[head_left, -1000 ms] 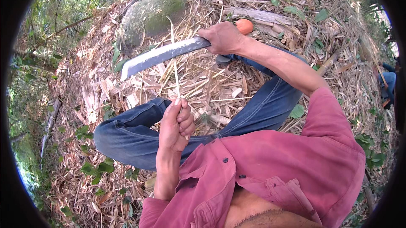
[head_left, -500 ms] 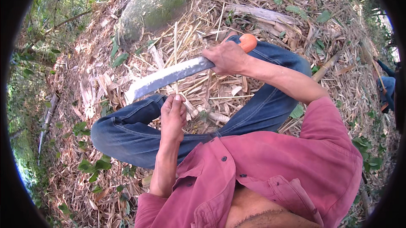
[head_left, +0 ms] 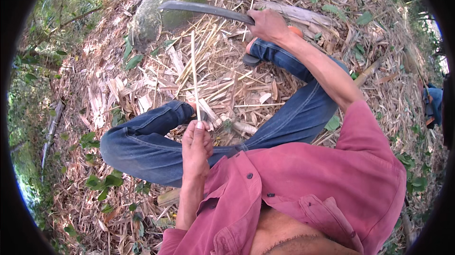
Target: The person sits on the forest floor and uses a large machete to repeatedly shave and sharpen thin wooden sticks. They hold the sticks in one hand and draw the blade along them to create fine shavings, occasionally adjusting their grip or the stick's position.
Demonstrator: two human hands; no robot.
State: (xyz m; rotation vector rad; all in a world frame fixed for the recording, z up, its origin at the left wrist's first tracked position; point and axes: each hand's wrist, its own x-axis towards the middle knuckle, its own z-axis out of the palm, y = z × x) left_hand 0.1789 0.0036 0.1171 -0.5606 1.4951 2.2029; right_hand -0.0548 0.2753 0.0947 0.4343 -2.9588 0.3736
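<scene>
Pinched between the thumb and fingers of my left hand (head_left: pixel 197 143) is a thin pale strip of split wood or bamboo (head_left: pixel 195 75), which points away from me over the ground. My right hand (head_left: pixel 270 24) is wrapped round the handle of a machete (head_left: pixel 206 8). Its long dark blade reaches left across the boulder, beyond the strip's far end and apart from it. The orange end of the machete's handle (head_left: pixel 295 31) shows past my right wrist; my fingers hide most of the grip.
A mossy boulder (head_left: pixel 166 11) stands at the far left. Pale strips and shavings (head_left: pixel 213 42) litter the ground between my bent legs (head_left: pixel 142 146). A weathered log piece (head_left: pixel 296 14) lies at the far right. Another person's blue-clad leg (head_left: pixel 435 103) shows at the right rim.
The machete has swung away from me, off the strip and up over the boulder. My left hand has drawn slightly nearer my body with the strip, now seen along its length.
</scene>
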